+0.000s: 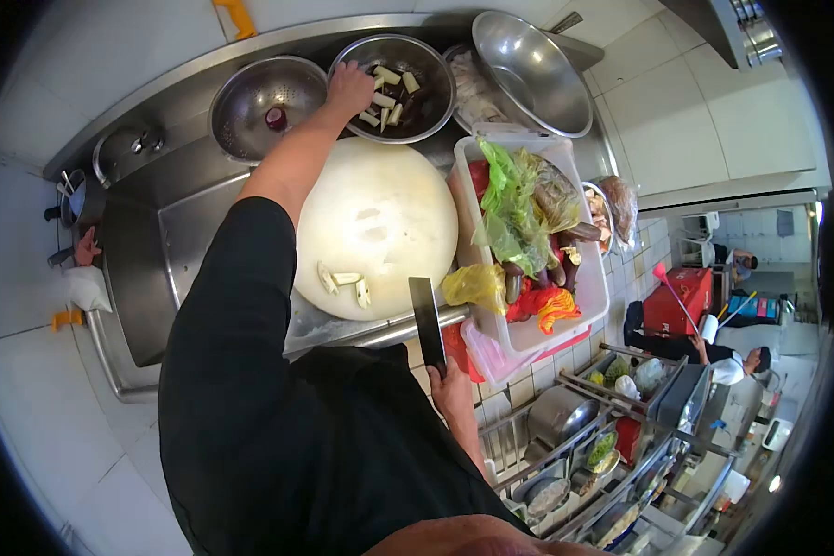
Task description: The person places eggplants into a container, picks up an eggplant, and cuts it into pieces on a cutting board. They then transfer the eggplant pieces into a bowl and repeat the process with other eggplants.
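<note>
My left hand [350, 89] reaches over the left side of a metal bowl [424, 56] holding several pale cut pieces [385, 100]; its fingertips are too indistinct to tell whether they hold anything. My right hand [451, 394] is closed around the handle of a cleaver [426, 320], whose broad blade points up beside the lower right edge of a round white board [380, 208]. On the board's lower left part lie a few pale cut pieces [347, 279]. Left of the bowl, a perforated metal colander [236, 116] contains a small purple piece [276, 118].
A white plastic bin [595, 269] of eggplants, leafy greens and bags stands right of the board. A large metal bowl [533, 69] leans behind it. The sink [148, 278] is at left. Shelves [565, 417] stand lower right, and another person [727, 361] is farther off.
</note>
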A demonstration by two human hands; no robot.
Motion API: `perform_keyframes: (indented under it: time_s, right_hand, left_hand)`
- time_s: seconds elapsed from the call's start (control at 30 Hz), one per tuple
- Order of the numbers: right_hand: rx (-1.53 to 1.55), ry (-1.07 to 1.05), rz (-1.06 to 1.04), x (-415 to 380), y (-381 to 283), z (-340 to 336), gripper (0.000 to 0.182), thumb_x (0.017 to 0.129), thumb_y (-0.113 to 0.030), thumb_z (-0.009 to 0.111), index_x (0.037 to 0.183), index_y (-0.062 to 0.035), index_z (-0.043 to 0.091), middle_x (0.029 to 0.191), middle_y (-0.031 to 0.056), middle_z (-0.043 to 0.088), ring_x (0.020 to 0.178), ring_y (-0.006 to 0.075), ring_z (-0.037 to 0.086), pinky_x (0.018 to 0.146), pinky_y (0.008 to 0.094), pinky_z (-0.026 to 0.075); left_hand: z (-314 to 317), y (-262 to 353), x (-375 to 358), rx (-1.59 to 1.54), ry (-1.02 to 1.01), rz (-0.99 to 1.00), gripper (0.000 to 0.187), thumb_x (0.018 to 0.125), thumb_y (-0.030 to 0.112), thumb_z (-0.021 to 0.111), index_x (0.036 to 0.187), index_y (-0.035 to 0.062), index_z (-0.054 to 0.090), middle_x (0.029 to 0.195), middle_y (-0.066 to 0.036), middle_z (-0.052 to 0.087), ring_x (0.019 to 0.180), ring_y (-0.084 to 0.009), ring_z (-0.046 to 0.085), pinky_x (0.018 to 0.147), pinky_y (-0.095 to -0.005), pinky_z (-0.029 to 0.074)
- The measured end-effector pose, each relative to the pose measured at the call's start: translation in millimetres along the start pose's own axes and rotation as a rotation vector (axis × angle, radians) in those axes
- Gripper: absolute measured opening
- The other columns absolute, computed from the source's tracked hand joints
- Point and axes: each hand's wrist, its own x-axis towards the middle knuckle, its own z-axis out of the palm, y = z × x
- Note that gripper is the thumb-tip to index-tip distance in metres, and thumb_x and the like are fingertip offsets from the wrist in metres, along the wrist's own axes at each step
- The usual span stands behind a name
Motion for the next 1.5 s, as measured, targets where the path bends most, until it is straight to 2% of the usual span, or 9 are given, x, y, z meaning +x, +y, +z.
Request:
perform_keyframes:
  time_s: [0.33, 0.5, 0.8, 0.9, 0.93, 1.03, 1.23, 1.37, 1.5]
  right_hand:
    - [0.026, -0.052, -0.033, 22.4, 9.6, -10.7, 0.022, 0.096, -0.021, 0.069, 0.097, -0.0002, 0.061, 0.082, 0.0265, 0.07, 0.08, 0.047, 0.069, 0.067, 0.0542, 0.054]
    - [0.019, -0.059, -0.044, 30.9, 18.2, -7.2, 0.026, 0.096, -0.02, 0.07, 0.112, -0.0009, 0.066, 0.088, 0.0263, 0.072, 0.086, 0.0457, 0.07, 0.071, 0.0531, 0.055]
    - [0.31, -0.104, 0.086, 29.0, 28.0, 7.2, 0.027, 0.096, -0.019, 0.073, 0.116, -0.0012, 0.069, 0.098, 0.0194, 0.076, 0.094, 0.0301, 0.074, 0.082, 0.0411, 0.055]
    - [0.116, -0.137, 0.083, 33.1, 34.7, 4.8, 0.026, 0.097, -0.014, 0.072, 0.117, 0.0027, 0.068, 0.099, 0.0099, 0.076, 0.09, 0.0139, 0.068, 0.081, 0.032, 0.054]
    - [0.084, -0.133, 0.089, 32.8, 35.2, 4.7, 0.026, 0.097, -0.014, 0.073, 0.115, 0.0031, 0.068, 0.099, 0.0105, 0.076, 0.088, 0.014, 0.067, 0.081, 0.0324, 0.054]
    - [0.058, -0.044, 0.041, 31.3, 45.3, 13.2, 0.029, 0.096, -0.023, 0.073, 0.115, -0.0015, 0.069, 0.093, 0.0228, 0.073, 0.091, 0.0389, 0.071, 0.081, 0.0454, 0.054]
    - [0.174, -0.046, 0.027, 26.0, 29.9, 14.6, 0.031, 0.097, -0.021, 0.071, 0.117, 0.0016, 0.066, 0.1, 0.0241, 0.074, 0.098, 0.0374, 0.074, 0.082, 0.0438, 0.056]
    - [0.171, -0.025, 0.048, 22.7, 18.9, 14.9, 0.031, 0.097, -0.018, 0.07, 0.121, 0.0019, 0.065, 0.099, 0.0251, 0.075, 0.098, 0.0376, 0.074, 0.082, 0.044, 0.057]
    - [0.094, -0.033, 0.059, 23.8, -1.7, 2.0, 0.028, 0.096, -0.02, 0.071, 0.115, 0.0009, 0.067, 0.097, 0.0254, 0.074, 0.095, 0.04, 0.074, 0.079, 0.046, 0.057]
  left_hand:
    - [1.9, -7.3, 6.6, -0.358, -0.015, -0.174, 0.019, 0.089, 0.017, 0.063, 0.093, 0.0039, 0.076, 0.093, -0.023, 0.074, 0.092, -0.0397, 0.073, 0.083, -0.054, 0.055]
    - [-78.5, -45.0, -46.4, -0.547, 0.072, -0.223, 0.018, 0.088, 0.018, 0.069, 0.096, 0.0036, 0.076, 0.093, -0.02, 0.074, 0.089, -0.0352, 0.073, 0.08, -0.043, 0.057]
    - [-62.9, -47.6, -143.8, -0.92, 0.035, -0.222, 0.018, 0.089, 0.022, 0.073, 0.096, 0.0053, 0.076, 0.094, -0.014, 0.075, 0.088, -0.0273, 0.072, 0.081, -0.0382, 0.056]
    - [-62.3, -33.4, -116.6, -0.745, 0.155, -0.139, 0.018, 0.091, 0.023, 0.07, 0.095, 0.006, 0.076, 0.098, -0.013, 0.072, 0.094, -0.028, 0.071, 0.083, -0.0419, 0.056]
    - [-57.3, -28.4, -99.4, -0.695, 0.159, -0.12, 0.017, 0.09, 0.021, 0.07, 0.093, 0.0047, 0.076, 0.096, -0.015, 0.072, 0.094, -0.0302, 0.071, 0.084, -0.0426, 0.056]
    - [-19.1, -12.5, -42.2, -0.503, 0.123, -0.086, 0.017, 0.088, 0.017, 0.068, 0.094, 0.0025, 0.075, 0.098, -0.018, 0.071, 0.098, -0.0349, 0.07, 0.086, -0.0457, 0.057]
    - [22.8, 10.9, 10.7, -0.497, -0.054, -0.235, 0.021, 0.086, 0.017, 0.07, 0.102, 0.004, 0.075, 0.118, -0.02, 0.068, 0.112, -0.0383, 0.066, 0.087, -0.0498, 0.058]
    - [20.9, 10.3, 11.2, -0.59, -0.07, -0.224, 0.019, 0.087, 0.017, 0.067, 0.099, 0.0041, 0.074, 0.104, -0.02, 0.073, 0.101, -0.0364, 0.072, 0.086, -0.0467, 0.058]
    - [-8.1, 1.0, -20.5, -1.184, 0.182, -0.143, 0.027, 0.08, 0.018, 0.079, 0.098, 0.0007, 0.07, 0.092, -0.018, 0.072, 0.088, -0.0321, 0.072, 0.078, -0.0423, 0.056]
